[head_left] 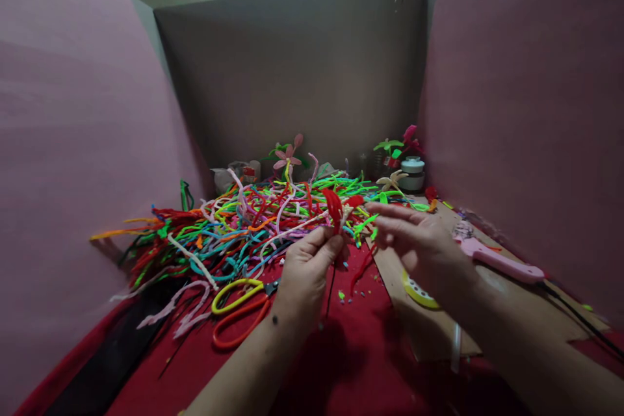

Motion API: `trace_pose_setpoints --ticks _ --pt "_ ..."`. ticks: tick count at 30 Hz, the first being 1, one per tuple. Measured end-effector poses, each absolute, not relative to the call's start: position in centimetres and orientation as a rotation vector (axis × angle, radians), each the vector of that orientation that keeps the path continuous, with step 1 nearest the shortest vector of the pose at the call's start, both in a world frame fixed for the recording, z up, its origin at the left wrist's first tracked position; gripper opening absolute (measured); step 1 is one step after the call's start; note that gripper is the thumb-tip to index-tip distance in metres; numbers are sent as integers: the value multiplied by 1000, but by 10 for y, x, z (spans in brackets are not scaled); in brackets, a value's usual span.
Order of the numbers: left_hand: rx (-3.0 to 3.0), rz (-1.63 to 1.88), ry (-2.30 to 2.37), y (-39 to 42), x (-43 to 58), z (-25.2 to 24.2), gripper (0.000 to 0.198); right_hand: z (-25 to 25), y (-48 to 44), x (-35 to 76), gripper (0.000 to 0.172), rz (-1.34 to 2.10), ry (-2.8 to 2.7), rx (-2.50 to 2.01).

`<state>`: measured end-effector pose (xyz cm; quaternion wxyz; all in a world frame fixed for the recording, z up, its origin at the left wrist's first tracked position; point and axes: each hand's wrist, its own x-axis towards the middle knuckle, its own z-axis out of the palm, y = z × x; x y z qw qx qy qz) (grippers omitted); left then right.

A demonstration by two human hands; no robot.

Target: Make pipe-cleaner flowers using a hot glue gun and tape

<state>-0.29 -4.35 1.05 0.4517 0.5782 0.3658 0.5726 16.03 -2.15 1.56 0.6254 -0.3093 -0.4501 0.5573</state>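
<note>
My left hand (308, 273) pinches the base of a red fuzzy flower (333, 208) between thumb and fingers. A pale, cream-coloured piece (345, 213) shows at the flower's centre, and a thin dark stem (331, 291) hangs below the grip. To the right of the flower, my right hand (414, 240) is held with its fingers stretched out and apart, pointing toward the red petals. Nothing shows in that hand. Behind both hands spreads a heap of coloured pipe cleaners (263, 214).
Scissors (241, 315) with yellow and red handles lie left of my left hand. A pink glue gun (502, 261) with a black cord and a yellow tape roll (419, 292) lie on cardboard (429, 335) at the right. Finished flowers (286, 157) stand at the back.
</note>
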Motion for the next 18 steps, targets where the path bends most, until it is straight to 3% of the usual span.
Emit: trace_pose_setpoints --ticks 4,7,10,18 --pt "1227 1447 815 -35 -6 6 15 29 19 203 15 913 -1098 -983" --pt "1143 1423 804 -32 -6 4 14 28 53 224 22 401 -1636 -1547" --pt "1134 1397 819 -32 -5 4 15 18 77 230 14 258 -1835 -1752" --pt "1109 1372 843 -28 -6 -1 19 -7 89 223 15 -46 -2011 -2049"
